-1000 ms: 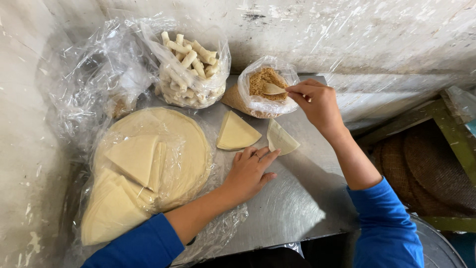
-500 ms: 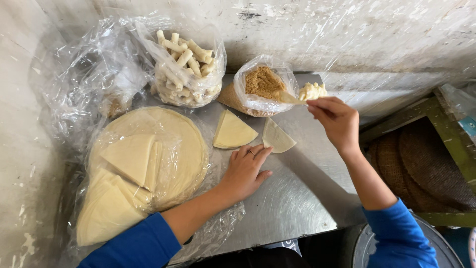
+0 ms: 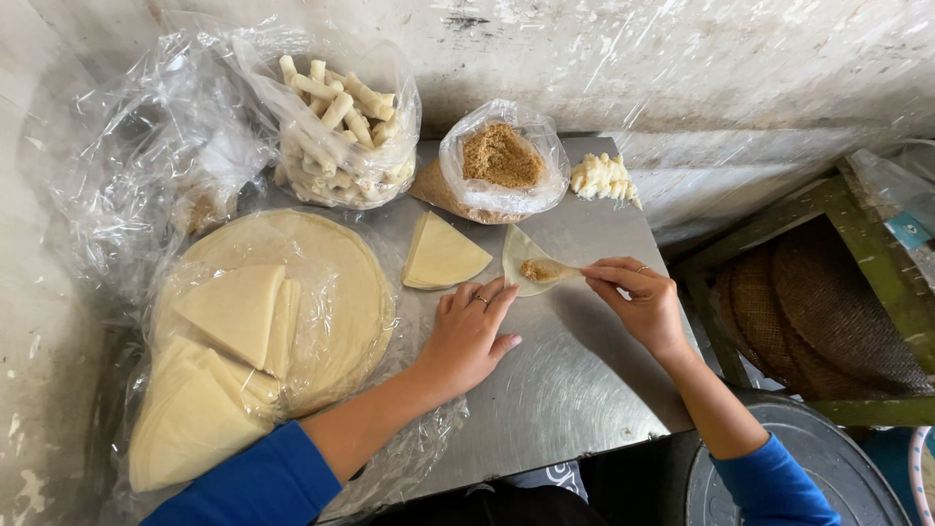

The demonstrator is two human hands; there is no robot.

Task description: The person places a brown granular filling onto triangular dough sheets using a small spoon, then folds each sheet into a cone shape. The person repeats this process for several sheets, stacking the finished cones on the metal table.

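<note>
While a small spoon [image 3: 557, 269] of brown filling is pinched in the right hand [image 3: 638, 302] fingertips over 1 wedge wrapper [image 3: 526, 255] on the steel table [image 3: 565, 390], the wrapper's near edge is pinned by the flat, open left hand [image 3: 472, 331], nothing gripped. Filling could be spilled if the spoon is tipped early; the thin wrapper could be torn or dragged.

1. Clear bag of rolls [image 3: 341, 122]: stands open at the back of the metal table, bulging with pale finger-shaped rolls.
2. Clear bag of filling [image 3: 502, 161]: just right of it, small and rounded, holding brown crumbly filling.
3. Clear plastic sheet [image 3: 136, 156]: crumpled at back left.
4. Plastic wrap [image 3: 321, 253]: spread around the round cream wrappers, left front.
</note>
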